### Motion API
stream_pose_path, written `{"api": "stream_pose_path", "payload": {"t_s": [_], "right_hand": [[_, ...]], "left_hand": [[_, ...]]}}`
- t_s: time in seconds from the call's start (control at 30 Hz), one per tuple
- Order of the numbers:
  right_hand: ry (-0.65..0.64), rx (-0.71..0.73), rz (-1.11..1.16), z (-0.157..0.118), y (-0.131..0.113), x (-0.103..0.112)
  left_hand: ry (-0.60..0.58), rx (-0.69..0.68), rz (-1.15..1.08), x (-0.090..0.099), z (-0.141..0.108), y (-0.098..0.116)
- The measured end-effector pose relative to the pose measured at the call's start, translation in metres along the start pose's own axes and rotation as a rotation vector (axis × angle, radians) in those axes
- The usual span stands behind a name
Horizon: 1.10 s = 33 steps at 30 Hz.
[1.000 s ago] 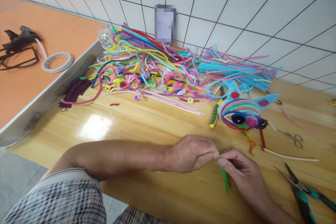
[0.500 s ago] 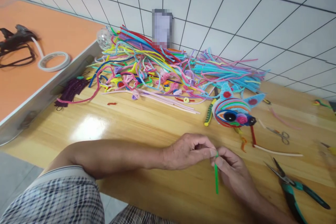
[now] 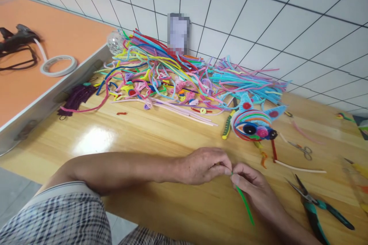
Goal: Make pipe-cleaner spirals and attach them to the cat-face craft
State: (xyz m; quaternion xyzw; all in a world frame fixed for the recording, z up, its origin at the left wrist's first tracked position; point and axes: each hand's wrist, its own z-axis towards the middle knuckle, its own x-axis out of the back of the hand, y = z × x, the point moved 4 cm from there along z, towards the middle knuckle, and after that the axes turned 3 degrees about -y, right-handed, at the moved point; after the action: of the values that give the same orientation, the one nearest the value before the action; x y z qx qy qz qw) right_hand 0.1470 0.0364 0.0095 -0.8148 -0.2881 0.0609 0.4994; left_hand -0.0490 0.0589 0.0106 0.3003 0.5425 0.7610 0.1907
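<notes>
Above the front part of the wooden table, a green pipe cleaner (image 3: 245,203) is pinched between my two hands. My left hand (image 3: 205,165) grips its upper end with thumb and forefinger. Close against those fingertips, my right hand (image 3: 253,183) holds the same strip, whose loose end slants down to the right. The fingers hide the top of the strip. Farther back stands a colourful animal head (image 3: 253,122) made of wound pipe cleaners, with pointed ears, black eyes and a pink nose. Needle-nose pliers (image 3: 310,198) with green and black handles lie open right of my right hand.
A big heap of coloured pipe cleaners (image 3: 161,69) spreads along the tiled wall. Yellow-green handled cutters (image 3: 227,125) and small scissors (image 3: 303,150) lie near the animal head. A phone-like object (image 3: 178,32) leans on the wall. White tape (image 3: 59,66) rests on the orange surface.
The green pipe cleaner's loose end, which hung straight down, now slants to the right and shows longer. Both hands have shifted slightly left, and the fingertips have closed together.
</notes>
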Motion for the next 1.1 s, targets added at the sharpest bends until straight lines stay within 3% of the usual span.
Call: {"api": "stream_pose_path", "payload": {"t_s": [0.3,0.4,0.6,0.7,0.8,0.97,1.1], "right_hand": [[0.122,-0.006,0.051,-0.001,0.006,-0.006],[0.061,-0.048,0.076,0.001,0.008,-0.002],[-0.024,-0.159,0.122,0.0,0.015,0.01],[-0.045,-0.159,0.1,0.0,0.016,0.01],[-0.04,-0.124,0.111,0.001,0.019,0.007],[0.032,-0.127,0.19,0.0,0.025,-0.002],[0.068,-0.157,0.246,-0.001,0.023,-0.004]], "left_hand": [[0.148,0.531,-0.849,-0.027,-0.007,-0.004],[0.093,0.492,-0.761,-0.023,-0.002,-0.007],[-0.013,0.081,-0.245,-0.005,0.01,-0.006],[-0.011,0.025,-0.211,-0.006,0.009,-0.007],[0.026,0.135,-0.32,-0.01,0.006,-0.007],[0.134,0.502,-0.815,-0.024,0.002,-0.006],[0.155,0.606,-0.957,-0.023,0.006,-0.002]]}}
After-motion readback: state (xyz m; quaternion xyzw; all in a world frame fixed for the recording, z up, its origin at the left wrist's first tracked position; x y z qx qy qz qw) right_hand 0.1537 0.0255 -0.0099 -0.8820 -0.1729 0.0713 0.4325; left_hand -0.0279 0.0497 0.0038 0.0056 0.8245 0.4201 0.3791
